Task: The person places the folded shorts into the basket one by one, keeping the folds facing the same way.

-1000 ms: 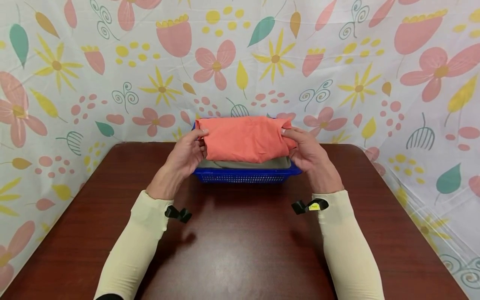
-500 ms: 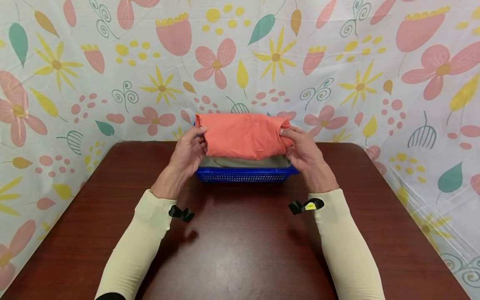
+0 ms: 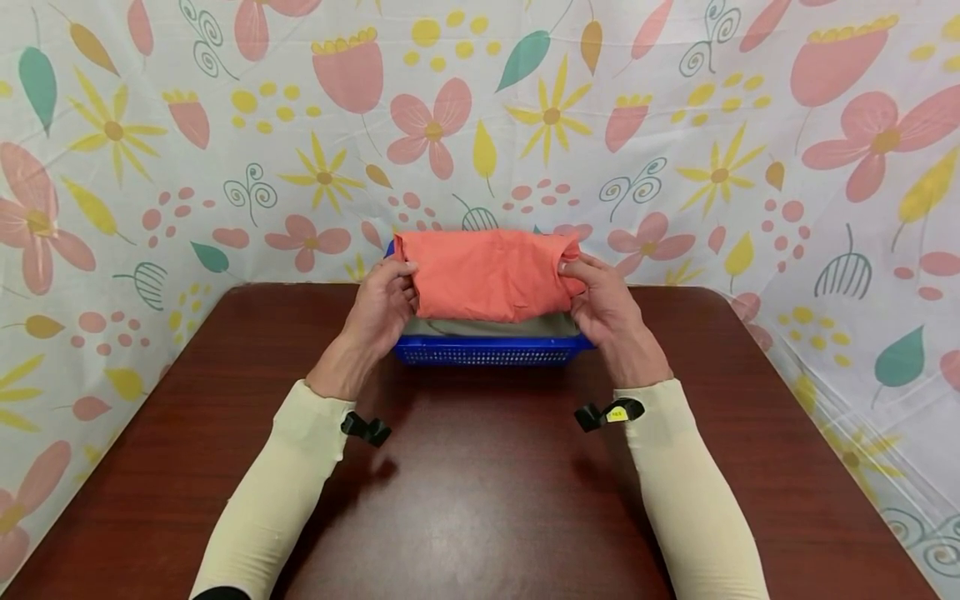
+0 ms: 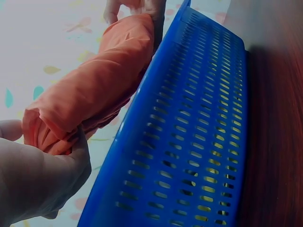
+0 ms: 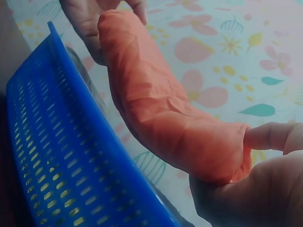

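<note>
A folded coral-orange cloth point(image 3: 491, 277) is held level over the blue perforated plastic basket point(image 3: 486, 353). My left hand point(image 3: 381, 307) grips its left end, thumb on top and fingers beneath. At the opposite end, my right hand point(image 3: 609, 302) pinches the cloth between thumb and fingers. Both wrist views show the cloth as a thick soft roll just above the basket point(image 4: 189, 118) rim, apart from it. Below it, a grey-green cloth point(image 3: 547, 325) lies in the basket, mostly hidden by the coral one.
The basket stands at the back of a dark reddish-brown wooden table point(image 3: 480, 467), close to a white curtain point(image 3: 480, 108) printed with flowers and leaves. Cream sleeves point(image 3: 262, 483) with black straps cover my forearms.
The coral cloth rises a little, then sinks slightly, staying over the basket. My right hand has shifted slightly left and my left hand slightly right. Both keep their grip.
</note>
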A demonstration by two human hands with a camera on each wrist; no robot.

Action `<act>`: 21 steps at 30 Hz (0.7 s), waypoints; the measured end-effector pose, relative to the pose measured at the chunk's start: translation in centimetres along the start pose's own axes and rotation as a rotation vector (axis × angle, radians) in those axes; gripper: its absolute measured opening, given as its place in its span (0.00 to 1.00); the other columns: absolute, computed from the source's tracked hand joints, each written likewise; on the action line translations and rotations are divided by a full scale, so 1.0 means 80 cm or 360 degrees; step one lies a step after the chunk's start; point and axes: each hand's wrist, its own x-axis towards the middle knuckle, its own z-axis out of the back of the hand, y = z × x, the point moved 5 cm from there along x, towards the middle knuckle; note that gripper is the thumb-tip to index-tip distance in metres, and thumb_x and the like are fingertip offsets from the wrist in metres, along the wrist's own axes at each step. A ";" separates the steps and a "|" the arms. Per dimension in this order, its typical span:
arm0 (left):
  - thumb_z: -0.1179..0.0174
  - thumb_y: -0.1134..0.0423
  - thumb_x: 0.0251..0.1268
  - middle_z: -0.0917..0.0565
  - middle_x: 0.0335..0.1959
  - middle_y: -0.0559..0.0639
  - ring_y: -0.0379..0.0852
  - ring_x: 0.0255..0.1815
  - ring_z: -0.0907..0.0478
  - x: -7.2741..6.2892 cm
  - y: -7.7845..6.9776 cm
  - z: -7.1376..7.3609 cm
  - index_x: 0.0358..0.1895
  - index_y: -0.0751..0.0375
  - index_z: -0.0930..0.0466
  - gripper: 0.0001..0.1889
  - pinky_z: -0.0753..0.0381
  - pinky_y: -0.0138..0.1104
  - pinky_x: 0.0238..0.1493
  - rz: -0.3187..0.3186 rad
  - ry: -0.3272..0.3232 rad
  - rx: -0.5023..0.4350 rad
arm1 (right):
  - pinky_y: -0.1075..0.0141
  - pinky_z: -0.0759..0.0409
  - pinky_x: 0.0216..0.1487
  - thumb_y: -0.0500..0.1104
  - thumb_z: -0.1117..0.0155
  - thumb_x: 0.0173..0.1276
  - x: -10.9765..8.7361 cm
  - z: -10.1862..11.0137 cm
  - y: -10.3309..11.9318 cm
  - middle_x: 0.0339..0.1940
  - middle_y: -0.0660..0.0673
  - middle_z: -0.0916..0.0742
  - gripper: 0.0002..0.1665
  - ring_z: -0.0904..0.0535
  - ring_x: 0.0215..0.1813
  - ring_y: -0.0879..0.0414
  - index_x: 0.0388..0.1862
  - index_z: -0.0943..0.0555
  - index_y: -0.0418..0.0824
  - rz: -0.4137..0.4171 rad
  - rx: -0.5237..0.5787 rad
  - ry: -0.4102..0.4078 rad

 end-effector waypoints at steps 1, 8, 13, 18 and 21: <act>0.52 0.67 0.79 0.22 0.35 0.50 0.44 0.30 0.28 0.000 0.001 0.001 0.43 0.57 0.27 0.04 0.29 0.33 0.33 0.0005 -0.0005 -0.0005 | 0.62 0.12 0.53 0.30 0.44 0.80 0.001 0.001 -0.001 0.61 0.44 0.23 0.33 0.21 0.55 0.53 0.80 0.37 0.37 -0.0004 -0.0011 -0.0004; 0.52 0.68 0.79 0.24 0.36 0.50 0.46 0.34 0.28 0.003 0.008 0.008 0.38 0.57 0.30 0.06 0.26 0.35 0.38 0.0099 -0.0040 0.0022 | 0.63 0.12 0.53 0.31 0.43 0.79 0.008 0.008 -0.007 0.61 0.45 0.23 0.26 0.24 0.58 0.53 0.73 0.32 0.37 -0.0068 -0.0095 -0.0086; 0.51 0.67 0.79 0.25 0.38 0.49 0.45 0.36 0.28 0.006 0.014 0.015 0.44 0.58 0.30 0.02 0.23 0.35 0.39 0.0185 -0.0101 0.0114 | 0.65 0.15 0.57 0.34 0.38 0.78 0.008 0.013 -0.012 0.62 0.48 0.22 0.23 0.25 0.60 0.54 0.69 0.27 0.38 -0.0133 -0.0227 -0.0191; 0.48 0.67 0.78 0.24 0.41 0.50 0.45 0.37 0.26 0.010 0.020 0.021 0.49 0.58 0.31 0.04 0.22 0.34 0.38 0.0282 -0.0163 0.0213 | 0.60 0.23 0.71 0.36 0.35 0.77 0.006 0.016 -0.015 0.65 0.49 0.22 0.30 0.26 0.64 0.54 0.75 0.29 0.40 -0.0188 -0.0317 -0.0257; 0.48 0.68 0.79 0.23 0.45 0.51 0.46 0.39 0.24 0.011 0.021 0.021 0.54 0.59 0.31 0.07 0.21 0.34 0.40 0.0300 -0.0180 0.0227 | 0.59 0.27 0.75 0.36 0.36 0.78 0.007 0.017 -0.016 0.65 0.49 0.22 0.30 0.26 0.64 0.54 0.76 0.30 0.39 -0.0186 -0.0324 -0.0270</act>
